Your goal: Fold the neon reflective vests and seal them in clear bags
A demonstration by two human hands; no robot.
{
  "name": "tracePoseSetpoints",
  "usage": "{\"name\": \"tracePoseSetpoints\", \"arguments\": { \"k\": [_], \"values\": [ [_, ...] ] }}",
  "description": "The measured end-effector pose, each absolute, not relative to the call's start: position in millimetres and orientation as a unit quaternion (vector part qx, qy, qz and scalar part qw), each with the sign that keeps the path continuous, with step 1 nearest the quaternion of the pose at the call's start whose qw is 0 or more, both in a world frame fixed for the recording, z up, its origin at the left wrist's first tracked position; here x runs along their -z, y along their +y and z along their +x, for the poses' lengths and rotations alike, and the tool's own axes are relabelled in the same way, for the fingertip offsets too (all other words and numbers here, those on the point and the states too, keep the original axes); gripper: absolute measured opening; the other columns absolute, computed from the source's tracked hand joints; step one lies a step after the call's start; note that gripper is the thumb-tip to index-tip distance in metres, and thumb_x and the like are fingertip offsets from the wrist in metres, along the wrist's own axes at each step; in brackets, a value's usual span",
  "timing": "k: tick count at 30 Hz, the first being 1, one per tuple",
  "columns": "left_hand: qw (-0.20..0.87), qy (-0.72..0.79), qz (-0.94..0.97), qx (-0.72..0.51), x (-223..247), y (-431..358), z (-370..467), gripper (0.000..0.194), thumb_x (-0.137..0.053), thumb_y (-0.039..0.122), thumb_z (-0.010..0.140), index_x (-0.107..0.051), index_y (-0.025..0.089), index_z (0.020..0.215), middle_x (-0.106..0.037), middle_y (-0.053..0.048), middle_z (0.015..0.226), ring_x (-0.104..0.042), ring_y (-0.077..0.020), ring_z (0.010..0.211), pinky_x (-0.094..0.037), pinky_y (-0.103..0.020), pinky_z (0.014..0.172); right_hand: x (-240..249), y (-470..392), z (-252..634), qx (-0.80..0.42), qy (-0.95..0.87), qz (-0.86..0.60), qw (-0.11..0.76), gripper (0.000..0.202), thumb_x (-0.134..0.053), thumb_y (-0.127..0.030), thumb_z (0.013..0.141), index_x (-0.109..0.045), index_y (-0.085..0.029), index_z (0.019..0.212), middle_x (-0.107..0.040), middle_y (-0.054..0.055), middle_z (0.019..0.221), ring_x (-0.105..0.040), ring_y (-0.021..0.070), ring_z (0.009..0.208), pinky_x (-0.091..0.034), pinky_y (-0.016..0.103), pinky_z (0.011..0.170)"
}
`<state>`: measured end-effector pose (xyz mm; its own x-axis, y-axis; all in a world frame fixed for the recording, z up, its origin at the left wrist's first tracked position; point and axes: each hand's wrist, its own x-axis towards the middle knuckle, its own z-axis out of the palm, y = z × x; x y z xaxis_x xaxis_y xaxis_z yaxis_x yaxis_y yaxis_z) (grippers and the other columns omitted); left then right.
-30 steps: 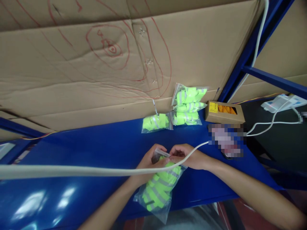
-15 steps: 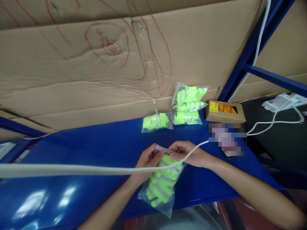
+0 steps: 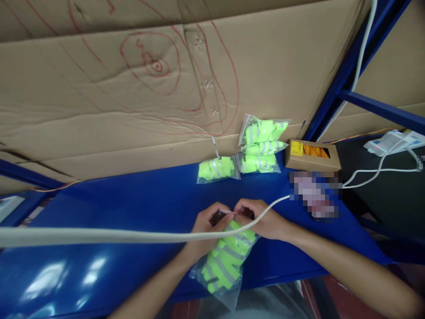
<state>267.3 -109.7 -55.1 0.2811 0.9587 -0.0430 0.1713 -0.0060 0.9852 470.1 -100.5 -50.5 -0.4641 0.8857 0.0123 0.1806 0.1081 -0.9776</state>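
A clear zip bag [image 3: 226,261] holds a folded neon-yellow piece with grey reflective bands, perhaps a safety vest. Its top edge is pinched between the fingers of my left hand [image 3: 209,223] and my right hand [image 3: 265,219], which almost meet there. The bag slants down toward me, its lower end over the table's front edge. Behind my hands, one similar filled bag [image 3: 216,169] lies on the blue table [image 3: 133,199]. Right of it stands a stack of similar bags [image 3: 264,144] against the cardboard.
A white cable [image 3: 116,235] runs across the view in front of my hands and wrists. At the right are an open-windowed cardboard box [image 3: 312,155] with orange contents and a pixelated object [image 3: 315,195]. A cardboard wall [image 3: 99,88] with red lines rises behind; a blue frame post [image 3: 348,66] stands right.
Both hands have dipped slightly and drawn closer together along the bag's top edge. That edge now shows less between the fingers. The other bags have stayed put.
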Motion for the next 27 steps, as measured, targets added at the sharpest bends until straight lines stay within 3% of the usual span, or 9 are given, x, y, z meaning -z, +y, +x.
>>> {"name": "tracePoseSetpoints", "arguments": {
  "k": [6,12,17,22,24,27],
  "values": [
    [0.574,0.482,0.549,-0.37,49,-103,264,0.033,-0.084,0.046,0.074,-0.074,0.014,0.077,-0.071,-0.006,0.076,-0.059,-0.0163,0.069,-0.044,-0.025,0.062,52,-99,470,-0.566,-0.652,-0.382,0.329,0.029,-0.07,-0.045,0.089,-0.063,-0.018,0.084,-0.058,-0.002,0.072,-0.049,0.0117,0.065,-0.037,0.023,0.06],
    [0.528,0.465,0.614,-0.358,46,-102,261,0.04,-0.068,0.053,0.088,-0.081,0.015,0.082,-0.07,-0.005,0.07,-0.055,-0.0147,0.062,-0.037,-0.024,0.055,48,-96,473,-0.586,-0.633,-0.383,0.33,0.033,-0.074,-0.048,0.085,-0.062,-0.018,0.08,-0.057,-0.002,0.068,-0.048,0.0121,0.062,-0.037,0.024,0.059],
    [0.475,0.487,0.608,-0.409,44,-105,258,0.038,-0.068,0.052,0.089,-0.079,0.017,0.079,-0.071,-0.005,0.072,-0.057,-0.0158,0.063,-0.04,-0.025,0.056,52,-90,476,-0.618,-0.626,-0.352,0.318,0.036,-0.076,-0.051,0.084,-0.066,-0.018,0.09,-0.063,0.0,0.077,-0.054,0.0131,0.068,-0.04,0.024,0.061],
    [0.42,0.537,0.565,-0.465,43,-95,251,0.042,-0.064,0.056,0.091,-0.077,0.016,0.089,-0.074,-0.006,0.087,-0.062,-0.0188,0.08,-0.047,-0.026,0.071,51,-80,486,-0.523,-0.659,-0.402,0.361,0.036,-0.069,-0.054,0.089,-0.069,-0.017,0.087,-0.061,0.0,0.073,-0.052,0.0127,0.065,-0.038,0.024,0.058],
    [0.468,0.526,0.553,-0.445,46,-93,252,0.045,-0.067,0.059,0.088,-0.074,0.017,0.104,-0.074,-0.006,0.096,-0.064,-0.0197,0.086,-0.049,-0.027,0.074,50,-81,488,-0.493,-0.667,-0.411,0.377,0.036,-0.066,-0.054,0.092,-0.068,-0.018,0.086,-0.063,0.001,0.074,-0.053,0.0134,0.065,-0.04,0.025,0.059],
    [0.561,0.492,0.537,-0.393,50,-89,252,0.071,-0.084,0.055,0.073,-0.059,0.021,0.13,-0.071,-0.008,0.114,-0.066,-0.0223,0.097,-0.052,-0.029,0.08,47,-79,489,-0.446,-0.695,-0.408,0.388,0.034,-0.058,-0.051,0.098,-0.068,-0.02,0.091,-0.067,0.004,0.082,-0.06,0.0169,0.072,-0.048,0.029,0.067]
  ]
}}
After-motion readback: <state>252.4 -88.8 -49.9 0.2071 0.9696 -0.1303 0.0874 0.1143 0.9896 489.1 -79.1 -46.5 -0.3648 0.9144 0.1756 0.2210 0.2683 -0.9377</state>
